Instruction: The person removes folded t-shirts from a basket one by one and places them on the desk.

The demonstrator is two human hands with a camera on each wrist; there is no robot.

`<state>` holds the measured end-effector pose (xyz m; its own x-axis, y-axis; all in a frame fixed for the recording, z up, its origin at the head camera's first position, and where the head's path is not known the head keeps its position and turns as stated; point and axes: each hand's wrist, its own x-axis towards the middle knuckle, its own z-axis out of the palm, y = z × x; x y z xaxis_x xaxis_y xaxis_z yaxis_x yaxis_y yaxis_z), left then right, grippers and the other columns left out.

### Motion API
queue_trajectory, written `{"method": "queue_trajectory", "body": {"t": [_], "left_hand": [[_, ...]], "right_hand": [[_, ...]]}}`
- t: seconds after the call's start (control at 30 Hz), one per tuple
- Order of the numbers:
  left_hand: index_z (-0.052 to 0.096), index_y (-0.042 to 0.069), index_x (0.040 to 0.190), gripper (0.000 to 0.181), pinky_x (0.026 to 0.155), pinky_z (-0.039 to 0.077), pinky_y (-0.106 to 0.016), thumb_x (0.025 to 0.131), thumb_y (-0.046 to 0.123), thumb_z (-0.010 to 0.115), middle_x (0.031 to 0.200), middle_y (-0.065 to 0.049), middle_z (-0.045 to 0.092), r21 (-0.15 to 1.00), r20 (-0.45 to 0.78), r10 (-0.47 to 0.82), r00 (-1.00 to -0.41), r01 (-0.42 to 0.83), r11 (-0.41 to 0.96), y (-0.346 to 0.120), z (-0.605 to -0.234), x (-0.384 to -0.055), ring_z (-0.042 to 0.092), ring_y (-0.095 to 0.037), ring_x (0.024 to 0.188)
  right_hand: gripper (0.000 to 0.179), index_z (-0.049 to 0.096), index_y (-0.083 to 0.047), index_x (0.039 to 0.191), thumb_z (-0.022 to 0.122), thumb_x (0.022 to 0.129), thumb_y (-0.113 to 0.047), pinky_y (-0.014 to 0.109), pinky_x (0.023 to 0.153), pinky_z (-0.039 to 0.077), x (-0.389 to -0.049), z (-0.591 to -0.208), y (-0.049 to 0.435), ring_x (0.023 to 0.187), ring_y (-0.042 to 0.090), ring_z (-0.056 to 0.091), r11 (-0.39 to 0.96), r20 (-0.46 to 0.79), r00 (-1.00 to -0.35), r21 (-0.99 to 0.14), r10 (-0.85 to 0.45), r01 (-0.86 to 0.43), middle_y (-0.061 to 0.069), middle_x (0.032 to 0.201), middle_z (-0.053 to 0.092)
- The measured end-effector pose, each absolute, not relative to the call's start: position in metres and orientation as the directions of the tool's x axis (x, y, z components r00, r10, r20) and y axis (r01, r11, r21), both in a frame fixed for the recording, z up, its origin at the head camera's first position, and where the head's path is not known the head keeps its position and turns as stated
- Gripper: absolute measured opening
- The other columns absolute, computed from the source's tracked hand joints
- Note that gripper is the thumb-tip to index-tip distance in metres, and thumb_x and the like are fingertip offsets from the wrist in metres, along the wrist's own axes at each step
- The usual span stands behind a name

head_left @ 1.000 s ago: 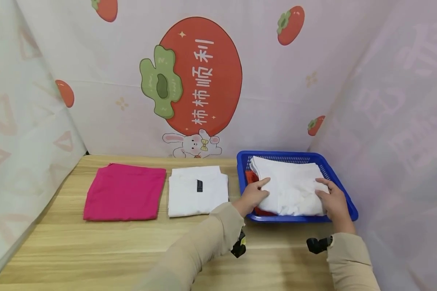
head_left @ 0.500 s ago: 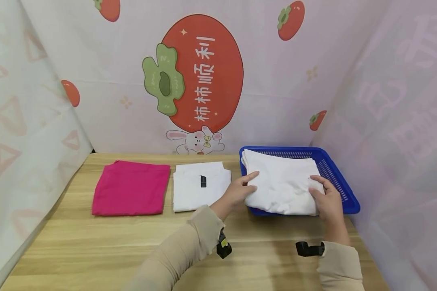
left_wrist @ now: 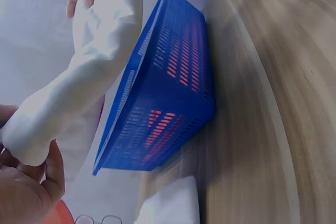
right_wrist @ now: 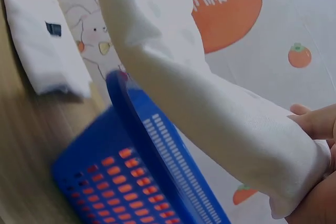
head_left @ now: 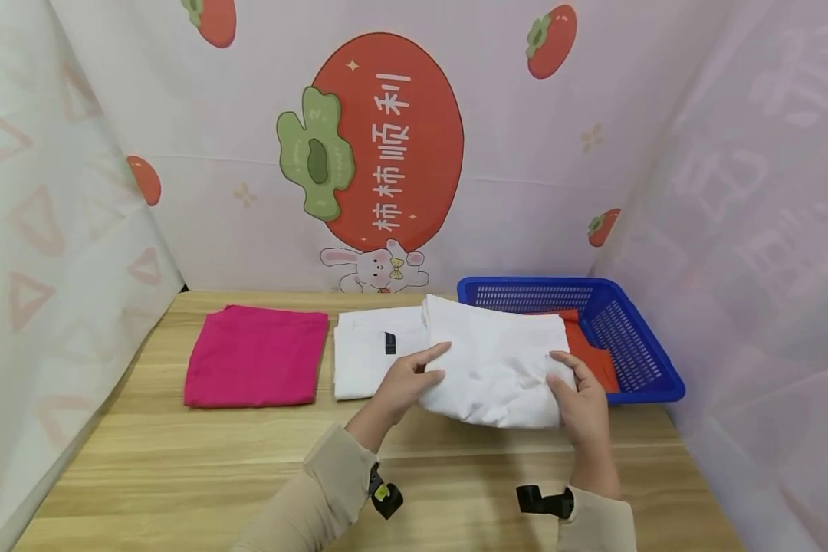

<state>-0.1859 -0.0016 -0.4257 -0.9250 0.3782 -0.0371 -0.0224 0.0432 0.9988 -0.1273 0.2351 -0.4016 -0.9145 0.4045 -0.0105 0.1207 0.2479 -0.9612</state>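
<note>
A folded white garment (head_left: 497, 360) is gripped at its two sides, raised in front of the blue basket (head_left: 631, 345). My left hand (head_left: 402, 387) pinches its left edge, thumb on top. At the right edge, my right hand (head_left: 583, 399) holds it the same way. Both wrist views show the cloth lifted above the tabletop, its lower edge rounded and sagging between the hands. Part of the basket's front left is hidden behind it in the head view. Folded orange-red cloth (head_left: 596, 364) lies inside the basket.
A folded pink garment (head_left: 257, 356) lies on the left of the wooden table (head_left: 200, 468). Beside it is a folded white garment with a black label (head_left: 390, 343), partly covered by the held one. Printed fabric walls (head_left: 524, 222) enclose the back and sides.
Both hands have lifted the white garment from the basket and brought it left and toward the person. The orange-red cloth beneath has come more into view.
</note>
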Motion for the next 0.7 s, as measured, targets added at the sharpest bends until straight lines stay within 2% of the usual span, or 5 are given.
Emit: {"method": "queue_trajectory", "body": {"t": [0.13,0.37,0.43,0.57,0.7], "left_hand": [[0.052,0.019,0.121,0.039,0.098,0.023,-0.035,0.083,0.012,0.056,0.130,-0.001,0.039,0.999,-0.042,0.361,-0.931,-0.031,0.037,-0.015,-0.431,-0.177,0.026,-0.019,0.123],[0.052,0.017,0.121,0.039,0.098,0.023,-0.037,0.083,0.015,0.058,0.130,-0.003,0.039,1.000,-0.021,0.314,-0.949,-0.014,0.025,-0.038,-0.435,-0.167,0.024,-0.020,0.124],[0.052,0.015,0.121,0.040,0.097,0.024,-0.037,0.082,0.016,0.058,0.130,-0.004,0.040,1.000,-0.014,0.305,-0.952,-0.009,0.018,-0.045,-0.436,-0.164,0.024,-0.020,0.124],[0.053,0.014,0.121,0.040,0.096,0.025,-0.037,0.081,0.015,0.060,0.130,-0.004,0.040,1.000,-0.026,0.273,-0.962,-0.022,0.019,-0.063,-0.437,-0.158,0.025,-0.020,0.123],[0.051,0.012,0.121,0.041,0.098,0.022,-0.039,0.081,0.014,0.059,0.130,-0.006,0.039,0.999,-0.042,0.251,-0.967,-0.035,0.029,-0.083,-0.435,-0.149,0.023,-0.022,0.124]], "right_hand": [[0.032,0.052,-0.009,0.116,0.055,0.084,-0.007,0.017,0.070,0.043,-0.128,-0.424,0.231,0.098,0.019,0.045,0.165,0.057,-0.939,-0.986,0.340,0.000,0.016,0.120,0.044],[0.038,0.054,-0.010,0.117,0.060,0.080,-0.007,0.022,0.071,0.046,-0.171,-0.551,0.257,0.099,0.018,0.049,0.051,0.294,-0.920,-0.955,0.259,-0.291,0.010,0.121,0.047],[0.036,0.054,-0.010,0.116,0.060,0.080,-0.008,0.024,0.072,0.046,-0.165,-0.539,0.244,0.100,0.019,0.049,0.045,0.311,-0.921,-0.950,0.236,-0.309,0.010,0.122,0.046],[0.032,0.054,-0.005,0.114,0.055,0.082,-0.002,0.034,0.074,0.045,-0.137,-0.470,0.197,0.101,0.025,0.047,0.106,0.201,-0.951,-0.978,0.235,-0.180,0.016,0.121,0.045],[0.031,0.055,-0.007,0.112,0.054,0.082,0.000,0.037,0.071,0.046,-0.129,-0.452,0.173,0.098,0.025,0.047,0.169,0.117,-0.969,-0.982,0.218,-0.080,0.015,0.119,0.047]]}}
